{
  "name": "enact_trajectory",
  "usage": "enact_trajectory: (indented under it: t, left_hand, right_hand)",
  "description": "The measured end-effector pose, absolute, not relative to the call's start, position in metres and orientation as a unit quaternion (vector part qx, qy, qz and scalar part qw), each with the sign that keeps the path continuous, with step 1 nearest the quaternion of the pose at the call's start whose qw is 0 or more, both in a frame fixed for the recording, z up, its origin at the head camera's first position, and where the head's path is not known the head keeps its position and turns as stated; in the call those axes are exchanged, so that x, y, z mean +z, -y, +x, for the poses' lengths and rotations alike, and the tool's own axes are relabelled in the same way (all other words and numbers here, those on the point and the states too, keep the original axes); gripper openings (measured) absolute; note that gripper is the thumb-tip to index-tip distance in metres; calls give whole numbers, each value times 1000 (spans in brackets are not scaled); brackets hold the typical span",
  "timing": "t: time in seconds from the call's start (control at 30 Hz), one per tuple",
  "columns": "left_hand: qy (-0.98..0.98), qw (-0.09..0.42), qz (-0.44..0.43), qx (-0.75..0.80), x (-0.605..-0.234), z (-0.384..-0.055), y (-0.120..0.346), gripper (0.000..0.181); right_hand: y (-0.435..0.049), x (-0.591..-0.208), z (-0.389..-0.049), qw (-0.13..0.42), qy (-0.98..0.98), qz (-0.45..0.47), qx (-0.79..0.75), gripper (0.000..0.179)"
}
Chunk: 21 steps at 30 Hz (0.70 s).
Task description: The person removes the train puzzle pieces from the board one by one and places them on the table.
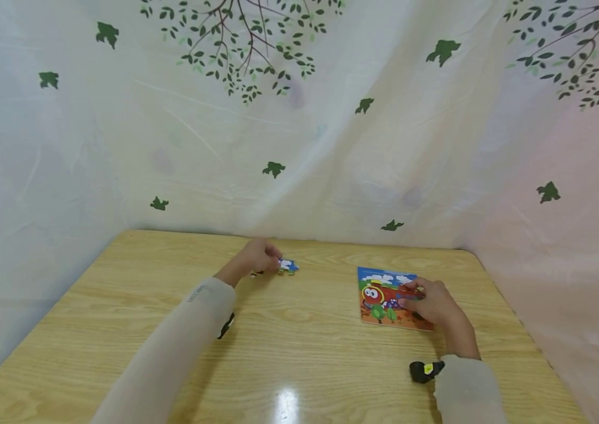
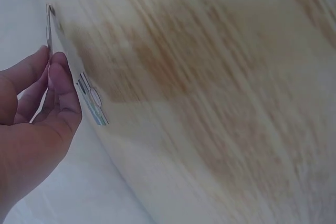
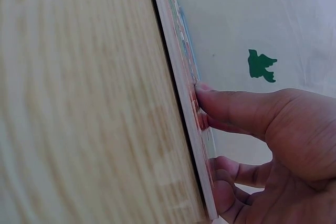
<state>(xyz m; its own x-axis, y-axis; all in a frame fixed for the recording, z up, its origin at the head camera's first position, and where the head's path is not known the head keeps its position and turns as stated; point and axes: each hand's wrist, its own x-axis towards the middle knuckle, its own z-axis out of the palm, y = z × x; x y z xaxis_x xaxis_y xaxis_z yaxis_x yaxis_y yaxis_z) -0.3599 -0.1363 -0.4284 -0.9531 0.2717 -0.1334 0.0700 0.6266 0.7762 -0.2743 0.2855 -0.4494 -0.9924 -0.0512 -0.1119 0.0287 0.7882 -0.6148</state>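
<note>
Picture board [image 1: 381, 299] shows blue, white, red and orange-brown; puzzle piece [image 1: 288, 266] is blue, white and green; table [image 1: 289, 335] shows yellowish wood grain; backdrop [image 1: 326, 188] is whitish with green bird motifs.

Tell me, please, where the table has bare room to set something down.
The table is bare between the held piece and the puzzle, and between the left sleeve and right sleeve. Crowded spots: the puzzle, under the right hand, and the loose piece by the left hand.
</note>
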Motion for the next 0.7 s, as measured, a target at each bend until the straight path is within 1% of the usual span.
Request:
enact_trajectory:
  t: [0.6,0.7]
  left_hand:
    - [-923,112,137,343,-433,-368,128,16]
    - [-928,96,153,324,-432,-370,127,19]
  right_hand:
    - [-286,-451,-276,65,-942,5,-329,45]
    - [-287,-452,-276,68,-941,8,-331,46]
